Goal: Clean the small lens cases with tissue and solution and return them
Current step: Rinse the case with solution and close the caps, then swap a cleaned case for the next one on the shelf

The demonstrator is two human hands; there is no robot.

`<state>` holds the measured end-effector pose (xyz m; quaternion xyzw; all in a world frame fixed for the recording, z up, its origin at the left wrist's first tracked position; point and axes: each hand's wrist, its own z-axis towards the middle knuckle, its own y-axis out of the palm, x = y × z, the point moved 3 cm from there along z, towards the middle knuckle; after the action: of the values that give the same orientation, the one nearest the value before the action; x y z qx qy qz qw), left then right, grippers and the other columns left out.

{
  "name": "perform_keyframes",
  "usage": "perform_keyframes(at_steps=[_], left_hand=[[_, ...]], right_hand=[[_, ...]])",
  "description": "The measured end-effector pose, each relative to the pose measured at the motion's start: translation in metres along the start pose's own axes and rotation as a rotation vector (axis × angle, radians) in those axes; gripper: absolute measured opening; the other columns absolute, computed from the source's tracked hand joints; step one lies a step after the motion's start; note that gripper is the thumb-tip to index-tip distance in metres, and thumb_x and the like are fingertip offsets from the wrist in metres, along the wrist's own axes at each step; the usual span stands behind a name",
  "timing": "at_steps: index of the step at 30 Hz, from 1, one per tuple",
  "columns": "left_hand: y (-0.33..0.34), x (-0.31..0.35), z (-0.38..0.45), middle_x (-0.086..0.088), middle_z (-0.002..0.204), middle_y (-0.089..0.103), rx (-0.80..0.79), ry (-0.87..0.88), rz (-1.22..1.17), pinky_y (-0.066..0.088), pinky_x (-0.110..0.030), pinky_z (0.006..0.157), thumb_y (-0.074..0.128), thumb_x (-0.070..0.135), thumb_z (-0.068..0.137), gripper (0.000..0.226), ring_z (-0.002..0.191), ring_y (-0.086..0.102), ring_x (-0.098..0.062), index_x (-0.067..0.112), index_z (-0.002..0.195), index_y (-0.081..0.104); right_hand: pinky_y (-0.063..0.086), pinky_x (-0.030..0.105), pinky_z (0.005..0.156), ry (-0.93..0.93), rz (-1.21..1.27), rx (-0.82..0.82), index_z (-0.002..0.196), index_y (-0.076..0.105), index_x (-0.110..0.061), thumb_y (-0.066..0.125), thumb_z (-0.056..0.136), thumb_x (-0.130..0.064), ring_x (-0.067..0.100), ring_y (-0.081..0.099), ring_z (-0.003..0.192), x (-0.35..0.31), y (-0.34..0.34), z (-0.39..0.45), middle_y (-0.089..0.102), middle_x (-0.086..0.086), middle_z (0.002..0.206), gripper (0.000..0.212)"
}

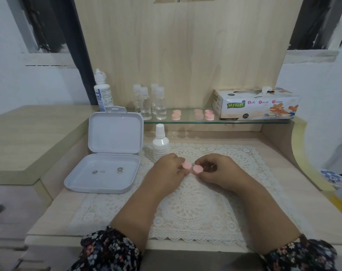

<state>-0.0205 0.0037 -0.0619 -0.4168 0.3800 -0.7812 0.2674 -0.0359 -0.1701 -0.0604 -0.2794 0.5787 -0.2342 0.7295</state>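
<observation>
Over the lace mat [187, 204], both my hands hold one small pink lens case [192, 167] with two round caps. My left hand [167, 169] pinches its left cap and my right hand [218, 170] pinches its right cap. Behind my left hand stands a small white solution bottle [160, 141]. More pink lens cases [176, 115] [209, 115] lie on the glass shelf [244, 121]. The tissue box [256, 104] sits at the shelf's right end, a tissue poking out of its top.
An open white plastic box [107, 165] lies left of the mat, with small metal bits in its tray. A large solution bottle [102, 90] and several small clear bottles [150, 101] stand at the back. A raised wooden counter [29, 137] borders the left side.
</observation>
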Motion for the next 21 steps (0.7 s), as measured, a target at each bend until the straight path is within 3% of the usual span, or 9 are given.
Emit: perform_keyframes(at_steps=[5,10,16,21], left_hand=[[-0.006,-0.001,-0.004,0.000,0.094,0.064,0.104,-0.018,-0.014,0.049,-0.037,0.080,0.049,0.024,0.094,0.024,0.089,0.056,-0.017,0.013,0.105,0.068],[-0.012,-0.004,-0.007,0.002,0.069,0.058,0.174,-0.096,0.046,0.050,-0.041,0.064,0.046,0.026,0.091,0.025,0.066,0.054,-0.017,0.012,0.076,0.060],[-0.013,-0.002,-0.006,0.001,0.070,0.059,0.110,-0.139,0.066,0.050,-0.037,0.062,0.046,0.029,0.090,0.024,0.067,0.055,-0.019,0.014,0.076,0.058],[-0.012,-0.004,-0.006,0.000,0.069,0.057,0.092,-0.145,0.071,0.049,-0.036,0.062,0.046,0.027,0.090,0.024,0.066,0.054,-0.019,0.013,0.073,0.053]], right_hand=[[0.042,0.008,0.065,-0.023,-0.048,0.001,0.090,0.070,-0.033,0.075,0.081,-0.027,-0.001,0.057,0.078,-0.006,0.002,-0.001,0.061,-0.011,0.090,0.013],[0.038,0.010,0.063,0.009,-0.003,0.178,0.092,0.068,-0.025,0.072,0.082,-0.022,0.007,0.056,0.083,-0.017,-0.005,0.004,0.060,-0.007,0.091,0.011],[0.041,0.024,0.067,-0.047,-0.067,0.334,0.090,0.064,-0.023,0.070,0.083,-0.029,0.011,0.054,0.082,-0.050,-0.029,0.032,0.058,-0.005,0.093,0.010],[0.031,0.033,0.090,-0.073,-0.461,0.484,0.103,0.071,-0.022,0.065,0.084,-0.041,0.022,0.042,0.115,-0.068,-0.043,0.072,0.056,0.002,0.114,0.028]])
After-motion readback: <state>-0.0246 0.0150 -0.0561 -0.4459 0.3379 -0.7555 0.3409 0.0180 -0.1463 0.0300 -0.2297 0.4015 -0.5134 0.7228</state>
